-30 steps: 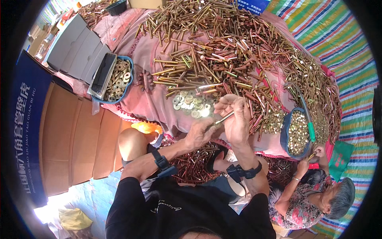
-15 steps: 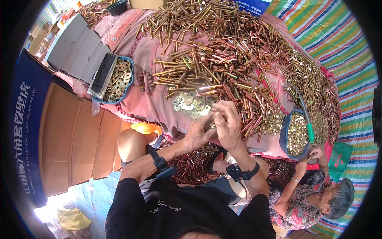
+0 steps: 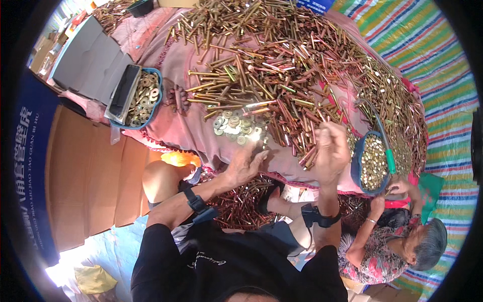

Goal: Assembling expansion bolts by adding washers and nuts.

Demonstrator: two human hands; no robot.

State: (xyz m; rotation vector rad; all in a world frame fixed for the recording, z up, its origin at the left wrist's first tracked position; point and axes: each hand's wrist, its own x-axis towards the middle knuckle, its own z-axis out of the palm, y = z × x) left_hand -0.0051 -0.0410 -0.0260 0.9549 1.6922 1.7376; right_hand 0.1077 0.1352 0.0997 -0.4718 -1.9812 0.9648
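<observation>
My left hand (image 3: 245,164) is at the table's near edge, just below a small pile of flat washers (image 3: 236,126). Its thumb and fingers are apart, with glare at the fingertips, and I see nothing held in it. My right hand (image 3: 332,151) is raised over the near right part of the long, brass-coloured bolts (image 3: 282,95). Its fingers are bent together; whatever may be between them is too small or hidden to make out. To its right stands a blue tub of small shiny nuts (image 3: 374,163).
A blue tub of washers (image 3: 146,103) sits at the left beside an open grey box (image 3: 90,55) and a dark phone (image 3: 125,90). A co-worker (image 3: 387,246) handles something small at the lower right. A green-handled hook (image 3: 390,158) lies by the nut tub. More bolts (image 3: 241,204) lie below the table edge.
My hands were together by the washers and have come apart. The right hand moved right, over the bolts; the left drew slightly down and left. The whole view shifted a little.
</observation>
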